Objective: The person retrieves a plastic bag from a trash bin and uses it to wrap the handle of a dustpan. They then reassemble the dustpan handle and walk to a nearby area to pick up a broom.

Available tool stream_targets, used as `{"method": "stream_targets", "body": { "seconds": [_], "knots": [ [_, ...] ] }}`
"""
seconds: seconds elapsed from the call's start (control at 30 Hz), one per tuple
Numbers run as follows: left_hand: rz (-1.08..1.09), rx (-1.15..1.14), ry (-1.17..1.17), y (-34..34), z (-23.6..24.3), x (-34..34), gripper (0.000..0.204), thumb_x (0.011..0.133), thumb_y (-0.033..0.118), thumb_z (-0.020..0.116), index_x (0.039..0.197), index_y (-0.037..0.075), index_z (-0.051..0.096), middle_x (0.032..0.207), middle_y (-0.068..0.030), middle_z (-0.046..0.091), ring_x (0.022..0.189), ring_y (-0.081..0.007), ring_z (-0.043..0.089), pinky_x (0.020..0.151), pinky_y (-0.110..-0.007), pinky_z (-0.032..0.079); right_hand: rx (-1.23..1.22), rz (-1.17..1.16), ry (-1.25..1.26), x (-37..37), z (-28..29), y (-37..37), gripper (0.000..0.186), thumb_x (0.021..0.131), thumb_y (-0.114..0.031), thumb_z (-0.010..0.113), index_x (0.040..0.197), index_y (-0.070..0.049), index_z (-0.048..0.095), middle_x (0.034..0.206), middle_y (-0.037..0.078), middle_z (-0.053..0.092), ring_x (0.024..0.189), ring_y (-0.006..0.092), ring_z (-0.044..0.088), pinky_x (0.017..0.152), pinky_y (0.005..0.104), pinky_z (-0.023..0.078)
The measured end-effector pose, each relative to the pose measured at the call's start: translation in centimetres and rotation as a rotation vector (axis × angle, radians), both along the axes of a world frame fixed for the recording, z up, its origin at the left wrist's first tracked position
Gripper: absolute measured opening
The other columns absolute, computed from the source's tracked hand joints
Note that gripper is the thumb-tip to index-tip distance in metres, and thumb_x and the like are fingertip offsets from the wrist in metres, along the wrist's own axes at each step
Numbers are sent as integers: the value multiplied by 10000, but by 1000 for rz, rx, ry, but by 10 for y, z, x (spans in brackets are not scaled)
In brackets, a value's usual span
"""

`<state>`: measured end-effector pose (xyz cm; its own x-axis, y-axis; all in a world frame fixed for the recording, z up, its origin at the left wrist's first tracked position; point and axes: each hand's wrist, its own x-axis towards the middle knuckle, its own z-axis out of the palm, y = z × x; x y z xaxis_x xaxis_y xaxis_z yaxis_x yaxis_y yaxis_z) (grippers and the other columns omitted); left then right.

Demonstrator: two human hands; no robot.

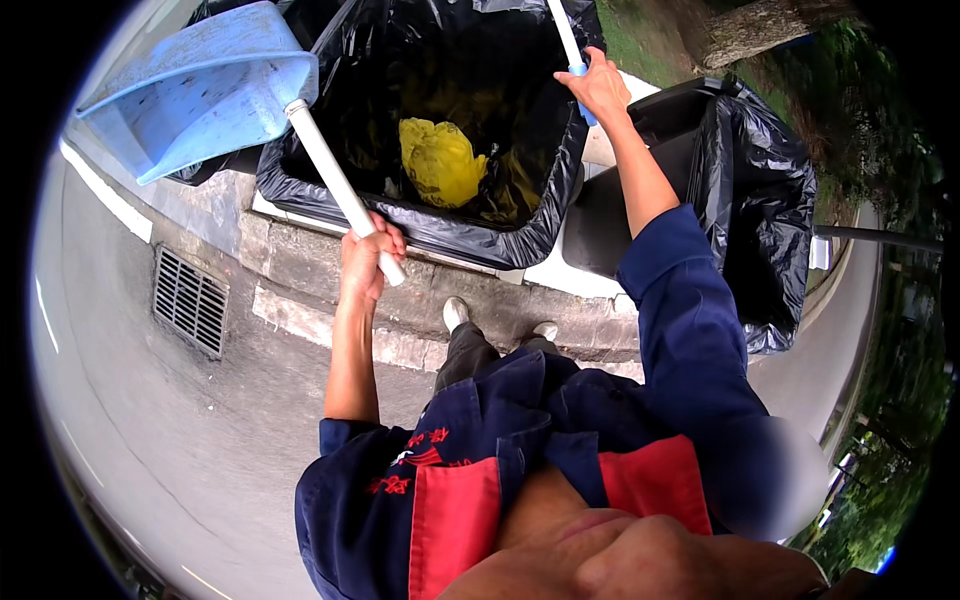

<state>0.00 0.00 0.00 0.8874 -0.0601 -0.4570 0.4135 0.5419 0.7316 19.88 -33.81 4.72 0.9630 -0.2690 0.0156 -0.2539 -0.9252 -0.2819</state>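
Navy work clothes with red panels and small red embroidered marks on the chest are filling the lower middle of the view, with two light-coloured shoes (456, 312) standing on the asphalt against the stone kerb (300, 262). Left of the shoes, a rectangular metal drain grate (190, 300) is lying in the road. The left hand (368, 258) is wrapping tightly around a white handle (335, 180), which is slanting up and left to a light blue dustpan (205, 85) tilted over the corner of the nearest bin. The right hand (598, 88), higher and further out, is closing around a second white pole (566, 38) at its blue grip, above the far rim of that bin. The bin, lined with a black plastic bag (440, 225), is sitting on the kerb, and a crumpled yellow bag (440, 162) is lying inside it. A second black-lined bin (755, 190) is standing just beside it to the right. Grass and a tree trunk are showing beyond.
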Motion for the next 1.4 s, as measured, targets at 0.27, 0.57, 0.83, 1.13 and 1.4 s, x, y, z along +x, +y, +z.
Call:
{"method": "stream_targets", "body": {
  "seconds": [0.27, 0.57, 0.83, 1.13, 1.4],
  "knots": [
    [21, 16, 13, -5, 3, 1, 280, 561, -107, 470, 777, 63, 418, 599, -105, 514, 502, -201, 499, 444, -286, 413, 24, 24, -111, 1, -20, -23, 570, 711, -323, 665, 1220, -141, 484, 1062, 151, 581, 998, 316, 566, 820, 421, 454],
    [22, 10, -2, -6, 1, 1, 280, 563, -109, 469, 780, 61, 416, 602, -101, 512, 500, -198, 493, 447, -286, 411, 45, 17, -205, 0, -26, -28, 613, 701, -393, 687, 1220, -135, 488, 1082, 151, 561, 1030, 317, 541, 828, 441, 439],
    [16, 2, 23, -4, 5, 0, 286, 567, -130, 450, 784, 55, 427, 610, -99, 507, 505, -190, 485, 449, -282, 406, 112, 45, -212, -23, -4, -34, 653, 720, -409, 664, 1259, -110, 452, 1132, 172, 549, 1061, 331, 528, 853, 433, 430],
    [-18, -65, -38, -21, 20, 0, 267, 590, -133, 454, 793, 40, 428, 648, -106, 485, 515, -182, 442, 449, -270, 383, 299, -170, -317, -204, 36, -147, 374, 760, -168, 673, 1102, -52, 577, 934, 92, 641, 818, 177, 618, 740, 289, 491],
    [-1, -22, -180, -76, 16, 22, 238, 613, -73, 500, 786, 69, 419, 650, -81, 470, 562, -181, 432, 499, -282, 388, 214, -401, -409, -323, 89, -267, 236, 793, -101, 639, 1021, -40, 620, 829, 64, 656, 727, 118, 613, 689, 244, 490]
  ]
}}
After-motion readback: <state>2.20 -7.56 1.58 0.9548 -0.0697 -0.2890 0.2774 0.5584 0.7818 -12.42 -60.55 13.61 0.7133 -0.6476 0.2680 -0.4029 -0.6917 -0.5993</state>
